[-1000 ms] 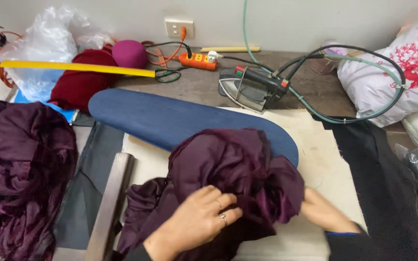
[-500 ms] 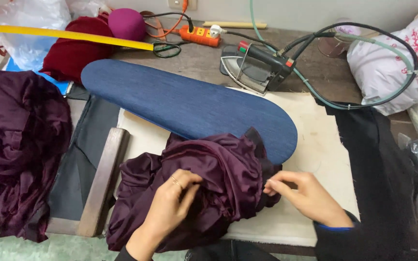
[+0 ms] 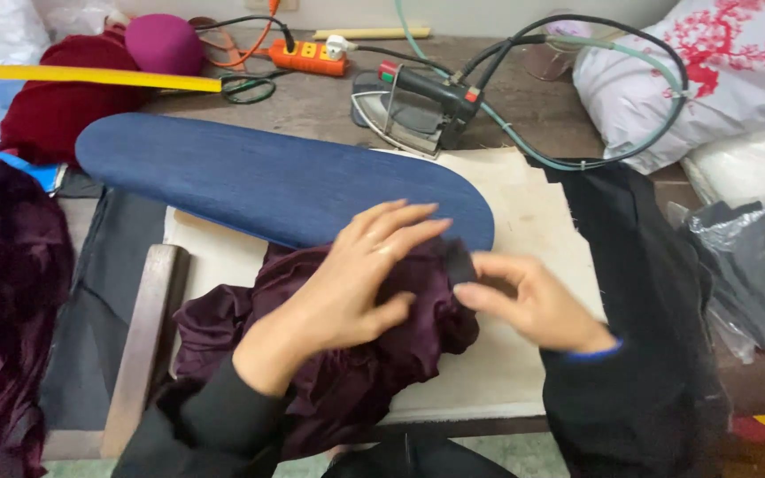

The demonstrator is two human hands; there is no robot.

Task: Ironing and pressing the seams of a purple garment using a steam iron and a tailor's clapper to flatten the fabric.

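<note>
Both hands work the purple garment: left hand spread open on it, right hand pinching its dark edge.

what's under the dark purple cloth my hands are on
The purple cloth lies on a cream pad, beside the blue pressing board. Whatever is beneath its bunched middle is covered.

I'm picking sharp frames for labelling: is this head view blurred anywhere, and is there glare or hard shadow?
Head view: both hands are motion-smeared, the left hand and right hand soft at the fingers over the maroon garment; the blue pressing board and iron are crisper. Lighting is flat and even, with no strong glare and only faint shadows.
</note>
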